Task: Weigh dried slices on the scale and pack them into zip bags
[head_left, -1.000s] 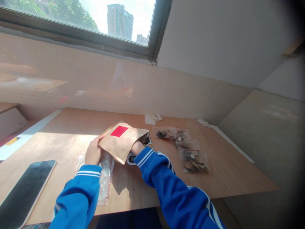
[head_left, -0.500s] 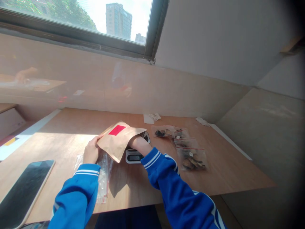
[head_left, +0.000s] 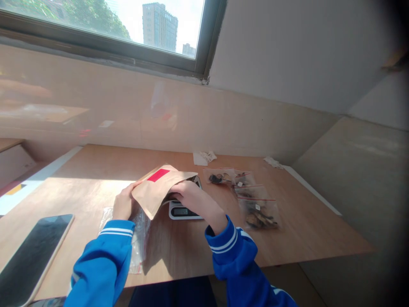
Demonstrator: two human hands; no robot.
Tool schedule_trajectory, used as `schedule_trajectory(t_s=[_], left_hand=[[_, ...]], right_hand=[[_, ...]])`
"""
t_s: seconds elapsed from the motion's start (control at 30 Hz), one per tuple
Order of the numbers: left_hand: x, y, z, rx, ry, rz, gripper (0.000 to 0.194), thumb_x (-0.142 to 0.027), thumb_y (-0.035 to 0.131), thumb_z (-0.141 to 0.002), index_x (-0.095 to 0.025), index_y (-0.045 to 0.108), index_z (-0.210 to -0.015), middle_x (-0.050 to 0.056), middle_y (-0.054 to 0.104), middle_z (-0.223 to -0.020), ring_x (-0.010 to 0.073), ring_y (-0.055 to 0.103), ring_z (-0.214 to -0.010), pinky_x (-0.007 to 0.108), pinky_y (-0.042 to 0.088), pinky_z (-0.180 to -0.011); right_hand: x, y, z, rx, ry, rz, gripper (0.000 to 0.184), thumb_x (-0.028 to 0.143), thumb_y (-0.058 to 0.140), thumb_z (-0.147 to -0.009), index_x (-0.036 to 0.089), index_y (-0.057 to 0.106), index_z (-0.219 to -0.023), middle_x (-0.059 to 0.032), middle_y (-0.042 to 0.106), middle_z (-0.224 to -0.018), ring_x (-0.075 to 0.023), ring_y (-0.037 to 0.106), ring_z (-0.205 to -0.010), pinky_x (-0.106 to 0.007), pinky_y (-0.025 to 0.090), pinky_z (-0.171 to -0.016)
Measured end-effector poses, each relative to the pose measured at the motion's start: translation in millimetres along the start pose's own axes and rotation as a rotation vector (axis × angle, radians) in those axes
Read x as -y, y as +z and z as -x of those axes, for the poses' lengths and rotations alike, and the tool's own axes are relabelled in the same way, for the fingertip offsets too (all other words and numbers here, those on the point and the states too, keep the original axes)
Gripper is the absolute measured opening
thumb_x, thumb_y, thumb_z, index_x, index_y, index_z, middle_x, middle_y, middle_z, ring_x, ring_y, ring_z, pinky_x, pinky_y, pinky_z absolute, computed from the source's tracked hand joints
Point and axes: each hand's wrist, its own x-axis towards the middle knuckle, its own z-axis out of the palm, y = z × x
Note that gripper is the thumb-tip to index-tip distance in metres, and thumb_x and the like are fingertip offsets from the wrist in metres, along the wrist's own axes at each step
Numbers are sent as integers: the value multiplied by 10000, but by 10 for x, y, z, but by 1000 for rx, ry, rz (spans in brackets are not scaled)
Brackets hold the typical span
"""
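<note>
Currently, left hand (head_left: 124,202) grips the paper bag (head_left: 152,192), right hand (head_left: 189,195) partly inside, grip unclear

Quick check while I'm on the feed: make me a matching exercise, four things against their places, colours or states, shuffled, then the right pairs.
1. Phone
2. Scale
3. Paper bag
4. Right hand

A. Partly inside the paper bag's mouth
B. Brown, with a red label
C. Partly hidden, its small display in view
D. Dark-faced, at the far left

Pairs: 1-D, 2-C, 3-B, 4-A
</note>
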Motion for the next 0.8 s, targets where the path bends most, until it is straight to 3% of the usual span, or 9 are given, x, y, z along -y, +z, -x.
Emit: schedule_trajectory(t_s=[0.1, 0.47, 0.57, 0.67, 0.8], left_hand=[[3, 6, -4, -2, -4, -10, 406, -322, 464, -837, -256, 597, -1215, 63, 647, -1210, 243, 593, -1103, 338, 450, -947], [72, 26, -23, 2, 28, -15, 430, -334, 486, -827, -242, 564, -1239, 69, 640, -1219, 249, 588, -1120, 330, 446, -953], [78, 24, -52, -1, 3, -111, 407, -368, 532, -788, -216, 606, -1158, 99, 671, -1133, 289, 615, -1061, 345, 476, -872], [76, 24, -87, 21, -72, -180, 320, -392, 496, -793, -192, 652, -989, 117, 695, -972, 303, 648, -931, 358, 491, -761], [83, 31, -114, 35, -89, -185, 316, -417, 473, -806, -178, 642, -925, 107, 684, -909, 272, 647, -856, 341, 476, -722]], right_hand=[[28, -115, 74, 56, -41, -6, 332, 42, 503, -850, 242, 719, -1003, -24, 702, -1063, -177, 641, -1017, -311, 508, -932], [65, -409, 427, -204, 57, -159, 303, 158, 533, -884, 322, 697, -1079, 24, 689, -1061, -143, 657, -984, -267, 552, -877], [-200, -487, 610, -315, 136, -146, 290, 179, 562, -868, 325, 694, -1082, 20, 694, -1094, -166, 652, -1017, -321, 527, -933], [-618, -482, 860, -448, 308, -109, 256, 214, 595, -838, 281, 705, -1059, -12, 707, -1087, -199, 653, -1025, -377, 516, -947], [-1155, -308, 1173, -445, 520, -31, 199, 244, 627, -776, 212, 730, -943, -64, 732, -997, -248, 676, -957, -449, 509, -924]])
